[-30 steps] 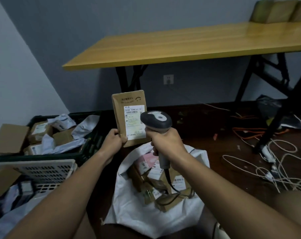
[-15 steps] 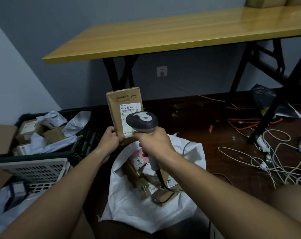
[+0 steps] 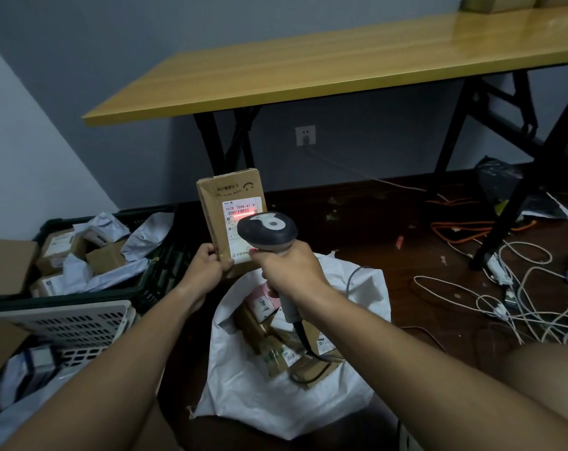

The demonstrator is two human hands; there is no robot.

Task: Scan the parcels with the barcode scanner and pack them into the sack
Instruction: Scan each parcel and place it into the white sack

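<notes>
1. The left hand (image 3: 205, 267) pinches the lower left corner of a brown cardboard parcel (image 3: 230, 193), thumb on the front face, fingers curled behind; the parcel stands upright, its white label (image 3: 240, 211) facing the person.
2. The right hand (image 3: 289, 271) is wrapped tight round the handle of the barcode scanner (image 3: 268, 231); the scanner's dark head sits just in front of the parcel's lower right part, covering some of the label; a red scan line (image 3: 242, 216) glows across the barcode just above the scanner head.
3. Directly below both hands lies the white sack (image 3: 260, 405), its mouth open toward the person; inside it lie several brown boxes and a pink one (image 3: 261, 302); the scanner's dark cable (image 3: 305, 343) drops from the handle into the sack's mouth.
4. Left of the held parcel, a dark crate (image 3: 152, 281) holds more brown parcels and white mailer bags; nearer the person, below it, stands a white slotted basket (image 3: 71, 323).
5. Above and behind the grip stands a yellow-topped table (image 3: 341, 73) on black legs; a wall socket (image 3: 305, 135) shows beneath it.
6. Right of the hands, well apart, white and orange cables (image 3: 517, 294) tangle on the dark floor.
</notes>
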